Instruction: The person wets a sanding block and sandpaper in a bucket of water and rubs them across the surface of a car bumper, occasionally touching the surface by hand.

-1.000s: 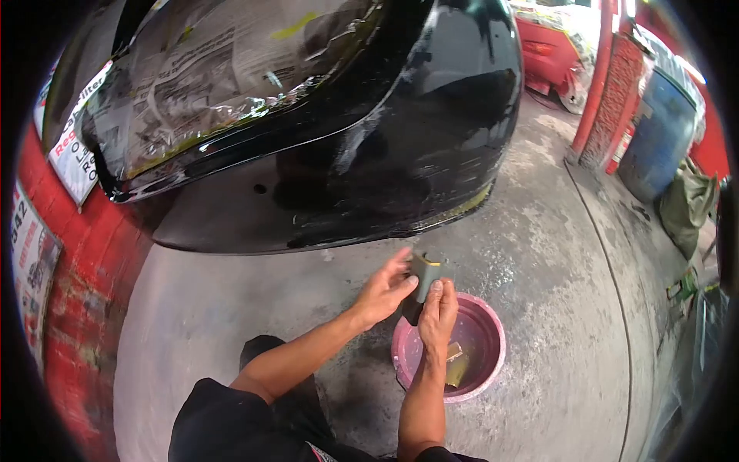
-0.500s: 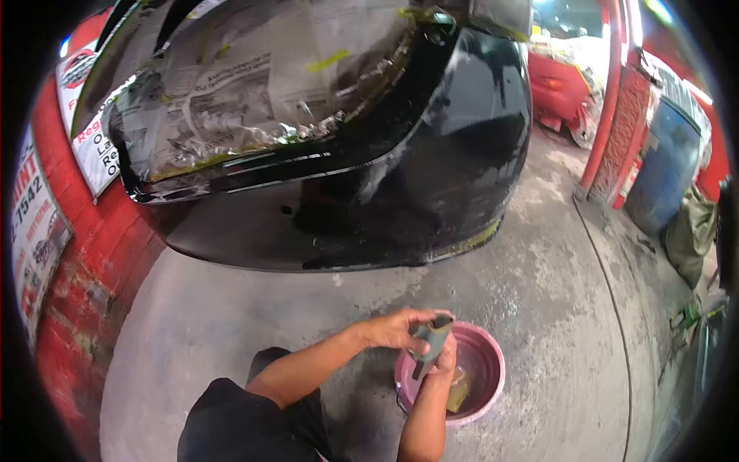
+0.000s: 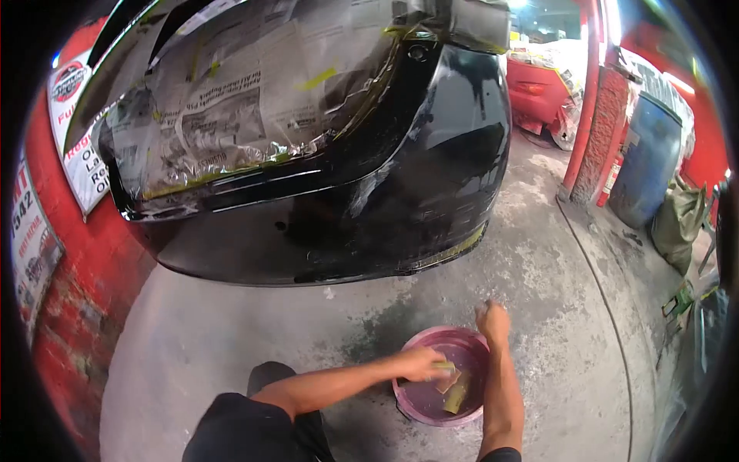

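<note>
Where the left hand [image 3: 422, 363] overlaps the basin [image 3: 425, 402], its held piece [image 3: 445, 367] is indistinct.

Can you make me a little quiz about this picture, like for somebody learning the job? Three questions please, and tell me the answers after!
1. True or false: the tall blue barrel stands to the left of the round pink basin in the picture.
2. What printed paper covers much of the upper part of the big, curved, shiny black vehicle body?
3. Fill in the gap: the part of the person that is right over the basin, fingers pointing in, is the ____ (say which side).

Key:
1. False; the barrel is to the right of the basin.
2. Sheets of newspaper.
3. Left hand.
</note>
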Tool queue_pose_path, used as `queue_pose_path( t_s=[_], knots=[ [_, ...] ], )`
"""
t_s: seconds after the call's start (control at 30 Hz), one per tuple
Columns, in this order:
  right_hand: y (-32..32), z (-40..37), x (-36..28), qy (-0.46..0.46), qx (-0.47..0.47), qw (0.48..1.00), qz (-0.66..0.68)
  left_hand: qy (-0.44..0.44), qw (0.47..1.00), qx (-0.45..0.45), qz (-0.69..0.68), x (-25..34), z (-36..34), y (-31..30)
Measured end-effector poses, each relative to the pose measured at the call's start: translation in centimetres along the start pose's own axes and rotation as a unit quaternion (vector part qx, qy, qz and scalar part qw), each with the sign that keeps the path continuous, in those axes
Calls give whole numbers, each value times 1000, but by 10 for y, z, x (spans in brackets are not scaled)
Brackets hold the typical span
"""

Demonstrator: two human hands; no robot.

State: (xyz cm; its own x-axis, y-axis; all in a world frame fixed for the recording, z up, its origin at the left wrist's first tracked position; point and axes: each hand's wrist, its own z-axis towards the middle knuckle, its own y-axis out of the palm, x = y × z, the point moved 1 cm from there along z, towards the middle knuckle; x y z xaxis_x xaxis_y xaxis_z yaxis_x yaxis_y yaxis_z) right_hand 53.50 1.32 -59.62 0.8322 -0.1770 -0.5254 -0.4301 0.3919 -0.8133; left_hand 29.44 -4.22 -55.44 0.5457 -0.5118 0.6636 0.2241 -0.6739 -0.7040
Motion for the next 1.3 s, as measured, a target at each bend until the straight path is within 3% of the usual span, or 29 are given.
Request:
queue_pose_path(
  t_s=[0.03,0.07,0.13,0.23,0.27,0.33,0.4,0.5,0.57,0.6,0.67,0.73,0.77,0.87,1.0,1.07,1.17,1.3],
  knots=[
    [6,-13,7,-13,-66,997,-28,-2,996,-46,75,-9,19,31],
    [12,-22,6,-12,-62,998,-23,-35,985,-92,139,-5,34,51],
    [28,-42,-1,48,-117,991,-49,-49,975,-97,191,-25,66,92],
    [34,-48,0,42,-113,991,-62,-83,977,-13,196,-78,89,152],
    [30,-47,-3,36,-97,994,-44,-43,975,5,217,-93,88,169],
    [18,-50,-5,34,-120,991,-38,-5,972,27,234,-82,83,170],
    [17,-43,-6,35,-126,990,-43,37,925,-227,303,-27,61,112],
    [15,-39,-4,40,-152,987,-24,62,922,-220,313,1,38,57],
    [9,-38,-3,45,-172,984,-17,177,914,-27,365,19,6,5],
    [8,-34,-4,45,-188,981,-15,260,877,101,392,33,-13,-35],
    [25,-23,7,32,-205,978,-4,285,820,303,392,68,-38,-111],
    [35,-18,9,19,-224,974,-3,290,691,375,546,88,-57,-189],
    [36,-16,1,11,-209,978,-14,288,647,430,560,88,-57,-218],
    [49,-7,-13,-42,-142,989,-2,232,559,475,639,111,-44,-285],
    [67,5,-23,-54,-183,981,42,209,557,461,658,109,-39,-303],
    [65,4,-25,-53,-201,976,57,127,574,439,679,92,-77,-279],
    [54,-3,-32,-48,-224,972,62,129,594,412,679,50,-114,-276],
    [54,-1,-30,-48,-225,972,51,205,592,416,660,111,-42,-307]
  ],
)
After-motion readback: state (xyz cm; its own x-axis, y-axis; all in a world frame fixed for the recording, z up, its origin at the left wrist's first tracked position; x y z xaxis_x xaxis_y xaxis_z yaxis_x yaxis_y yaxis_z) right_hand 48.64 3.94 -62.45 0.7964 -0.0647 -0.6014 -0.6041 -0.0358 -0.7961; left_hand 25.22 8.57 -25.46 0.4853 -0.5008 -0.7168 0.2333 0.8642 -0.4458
